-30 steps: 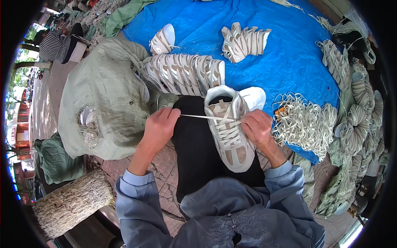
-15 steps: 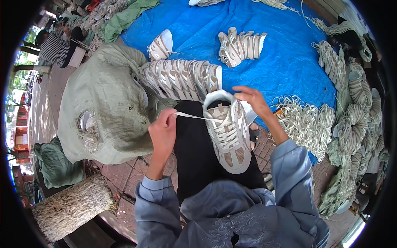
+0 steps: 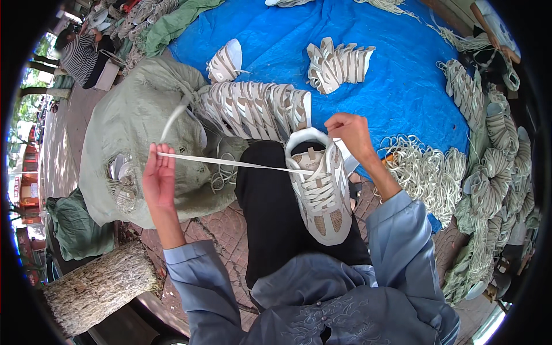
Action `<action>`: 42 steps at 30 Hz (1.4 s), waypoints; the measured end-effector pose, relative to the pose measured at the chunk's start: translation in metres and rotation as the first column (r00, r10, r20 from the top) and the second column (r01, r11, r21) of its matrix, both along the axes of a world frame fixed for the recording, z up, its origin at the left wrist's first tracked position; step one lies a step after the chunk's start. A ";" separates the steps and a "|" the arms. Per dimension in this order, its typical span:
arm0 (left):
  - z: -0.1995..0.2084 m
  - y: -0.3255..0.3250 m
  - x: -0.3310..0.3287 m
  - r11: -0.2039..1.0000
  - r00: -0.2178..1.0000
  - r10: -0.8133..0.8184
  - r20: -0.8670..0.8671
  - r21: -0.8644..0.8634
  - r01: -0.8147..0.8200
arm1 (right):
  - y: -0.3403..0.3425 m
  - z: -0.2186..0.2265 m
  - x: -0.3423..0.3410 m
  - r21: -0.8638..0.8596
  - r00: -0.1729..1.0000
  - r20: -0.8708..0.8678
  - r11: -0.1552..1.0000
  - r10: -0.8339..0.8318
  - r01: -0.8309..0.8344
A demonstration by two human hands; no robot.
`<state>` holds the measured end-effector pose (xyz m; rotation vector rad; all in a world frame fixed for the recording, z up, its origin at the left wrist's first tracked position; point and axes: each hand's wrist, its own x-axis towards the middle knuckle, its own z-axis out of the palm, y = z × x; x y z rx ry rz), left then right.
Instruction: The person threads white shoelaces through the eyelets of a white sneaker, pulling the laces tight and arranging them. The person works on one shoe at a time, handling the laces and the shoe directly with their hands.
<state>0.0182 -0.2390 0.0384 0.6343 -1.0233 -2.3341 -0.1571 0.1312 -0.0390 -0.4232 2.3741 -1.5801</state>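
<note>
A beige and white sneaker (image 3: 329,224) rests on my black-trousered thigh, its toe toward me. White laces criss-cross its front. From the upper eyelets a flat white shoelace (image 3: 236,163) runs taut to the left, into the pinched fingers of my left hand (image 3: 159,178). The lace's free end curls up past that hand, blurred. My right hand (image 3: 352,135) is beside the sneaker's collar at the right, fingers bent and pressed together; what they hold, if anything, is hidden.
A blue tarp (image 3: 402,86) spreads ahead, with a row of nested shoe uppers (image 3: 253,109) and a smaller bunch (image 3: 339,64). Left stands a bulging grey-green sack (image 3: 138,115). Piled white laces (image 3: 425,172) lie right, near stacked uppers (image 3: 497,167). A seated person (image 3: 80,57) is far left.
My left hand has moved left and slightly up, drawing out a longer stretch of lace. The right hand's fingers have curled in beside the collar. An arm has appeared at the far upper right.
</note>
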 end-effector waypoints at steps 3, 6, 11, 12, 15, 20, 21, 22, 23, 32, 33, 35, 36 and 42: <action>-0.002 -0.042 0.022 0.996 0.994 0.061 0.090 -0.069 -0.055 | 0.006 0.032 0.014 0.035 0.850 -0.315 0.900 0.422 -0.434; -0.001 -0.071 0.034 0.990 0.985 0.093 0.143 -0.121 -0.075 | -0.007 0.049 0.033 0.607 0.642 -0.331 0.677 0.692 -0.416; -0.008 -0.103 0.036 0.974 0.969 0.186 0.164 -0.164 -0.159 | -0.033 0.064 0.016 0.786 0.616 0.024 0.366 0.787 -0.498; -0.006 -0.107 0.041 0.974 0.969 0.186 0.160 -0.158 -0.161 | -0.036 0.065 0.015 0.815 0.592 0.069 0.297 0.803 -0.497; -0.007 -0.114 0.054 0.974 0.968 0.201 0.152 -0.136 -0.181 | -0.042 0.059 0.021 0.880 0.391 -0.104 0.268 0.915 -0.393; -0.021 -0.117 0.066 0.970 0.960 0.240 0.144 -0.076 -0.231 | -0.032 0.058 0.028 0.934 0.056 -0.346 0.350 0.937 -0.074; -0.022 -0.119 0.067 0.971 0.963 0.236 0.132 -0.076 -0.228 | -0.029 0.062 0.029 0.937 0.002 -0.349 0.349 0.937 -0.003; -0.024 -0.121 0.067 0.972 0.965 0.231 0.121 -0.075 -0.223 | -0.025 0.068 0.027 0.928 0.024 -0.371 0.372 0.928 -0.025; -0.026 -0.122 0.066 0.973 0.968 0.224 0.109 -0.074 -0.217 | -0.020 0.076 0.025 0.918 0.048 -0.391 0.393 0.919 -0.045; -0.033 -0.145 0.082 0.967 0.972 0.234 0.009 -0.102 -0.232 | 0.040 0.071 -0.010 0.897 0.687 -0.298 0.441 0.663 -0.036; -0.027 -0.143 0.084 0.957 0.962 0.270 0.027 -0.119 -0.265 | 0.046 0.070 -0.021 0.813 0.880 -0.137 0.560 0.454 -0.162; -0.031 -0.134 0.070 0.943 0.946 0.319 0.049 -0.111 -0.312 | 0.073 0.065 -0.031 0.384 0.975 0.200 0.908 0.094 -0.166; -0.024 -0.135 0.075 0.934 0.938 0.343 0.043 -0.118 -0.336 | 0.081 0.049 -0.031 -0.005 0.934 0.356 0.999 0.043 -0.044; -0.037 -0.151 0.087 0.898 0.901 0.428 0.071 -0.149 -0.415 | 0.122 0.021 -0.056 -0.832 0.906 0.423 0.404 0.019 0.380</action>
